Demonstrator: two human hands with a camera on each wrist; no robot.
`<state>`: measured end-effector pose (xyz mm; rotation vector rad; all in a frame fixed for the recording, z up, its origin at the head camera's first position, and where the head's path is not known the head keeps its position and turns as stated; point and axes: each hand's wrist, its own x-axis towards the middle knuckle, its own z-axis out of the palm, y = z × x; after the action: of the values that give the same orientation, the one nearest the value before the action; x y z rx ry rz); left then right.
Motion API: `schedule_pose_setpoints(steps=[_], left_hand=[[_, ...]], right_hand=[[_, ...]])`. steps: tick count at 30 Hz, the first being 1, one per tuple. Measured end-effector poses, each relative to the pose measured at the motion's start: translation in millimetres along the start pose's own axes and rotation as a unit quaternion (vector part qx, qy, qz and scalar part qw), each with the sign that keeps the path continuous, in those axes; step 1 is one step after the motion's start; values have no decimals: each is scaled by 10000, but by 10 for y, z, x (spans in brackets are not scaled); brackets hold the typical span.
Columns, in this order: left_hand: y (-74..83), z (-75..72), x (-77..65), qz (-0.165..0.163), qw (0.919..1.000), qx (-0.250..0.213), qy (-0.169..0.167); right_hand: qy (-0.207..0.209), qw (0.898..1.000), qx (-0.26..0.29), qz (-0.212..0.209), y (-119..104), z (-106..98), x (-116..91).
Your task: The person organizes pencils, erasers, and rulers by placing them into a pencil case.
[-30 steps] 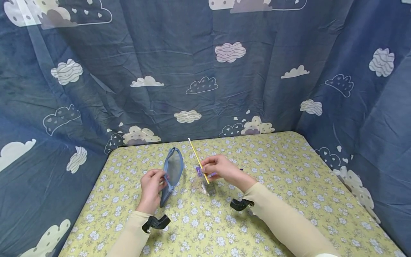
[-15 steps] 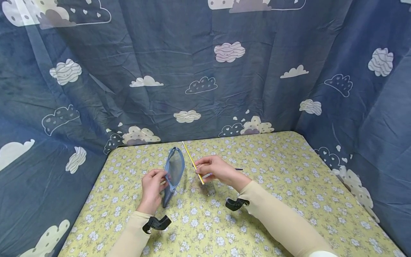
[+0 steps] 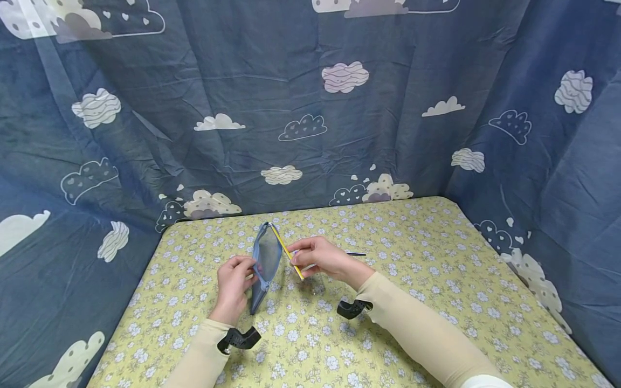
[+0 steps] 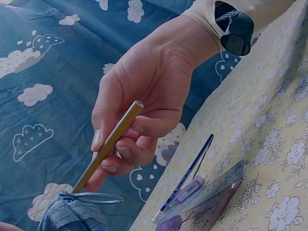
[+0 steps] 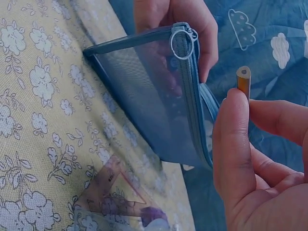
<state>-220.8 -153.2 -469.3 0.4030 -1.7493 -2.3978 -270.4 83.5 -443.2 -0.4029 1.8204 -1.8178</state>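
Note:
My left hand (image 3: 232, 283) pinches the near side of a blue mesh zip pouch (image 3: 269, 256), which stands on its edge with its mouth spread apart. Between thumb and fingers of my right hand (image 3: 322, 260) is a yellow pencil (image 3: 289, 256) with a flat, unsharpened near end. It slants away, and its far end is at the pouch's mouth; the left wrist view shows it passing behind the zip edge (image 4: 72, 209). How deep it reaches is hidden. A ring zip pull (image 5: 182, 44) hangs at the pouch's corner.
Under and beside my right hand lie a clear triangular set square (image 5: 113, 192), a small purple item (image 4: 189, 190) and a slim dark blue pen or pencil (image 4: 185, 175). A yellow flowered cloth (image 3: 436, 302) covers the table; blue cloud-print curtains (image 3: 271, 91) surround it.
My right hand has moved left with the pencil, bringing its far end from beside the pouch to the pouch's mouth. My left hand has shifted slightly right, still holding the pouch.

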Motion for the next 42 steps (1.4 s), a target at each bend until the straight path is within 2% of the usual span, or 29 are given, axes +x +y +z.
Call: schedule_pose_setpoints(steps=[10,21,42], left_hand=[[-2,-4,0,-49,10000,49,-49],[3,24,2,-94,9999,104,-47],[-26,80,-2,-93,9997,206,8]], right_hand=[[-84,9999,64,16,1,7,20],[-35,9999,-120,-2,37,24,105],[53,9997,-220,31,1,185,221]])
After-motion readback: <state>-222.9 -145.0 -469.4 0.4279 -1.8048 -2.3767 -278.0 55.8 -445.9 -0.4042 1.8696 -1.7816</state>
